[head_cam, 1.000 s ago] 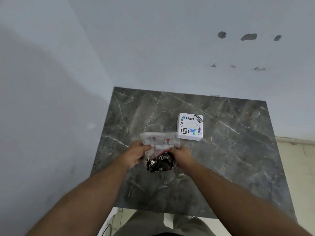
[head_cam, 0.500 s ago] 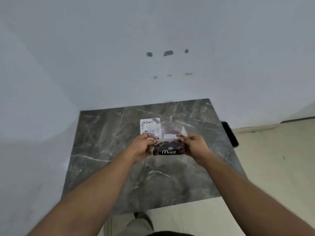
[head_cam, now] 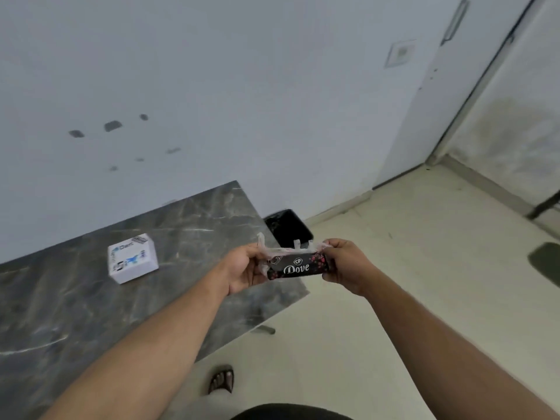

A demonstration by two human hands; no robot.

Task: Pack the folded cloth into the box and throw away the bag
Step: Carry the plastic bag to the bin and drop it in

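Both hands hold a crumpled plastic bag [head_cam: 295,266], black with "Dove" printed in white and clear at its upper edge. My left hand [head_cam: 245,268] grips its left end and my right hand [head_cam: 344,265] grips its right end. The bag is in the air past the table's right edge. A small white box [head_cam: 132,258] with blue print sits shut on the dark marble table [head_cam: 75,313], well to the left of my hands. No cloth can be seen.
A black bin [head_cam: 288,227] stands on the floor by the wall, just beyond the table's right corner and behind the bag. Pale tiled floor stretches to the right. A door [head_cam: 439,86] is at the far right. My sandalled foot [head_cam: 221,379] shows below.
My view has swung right and both hands have carried the bag rightward, from over the table near the box to beyond the table's edge, in front of the black bin.
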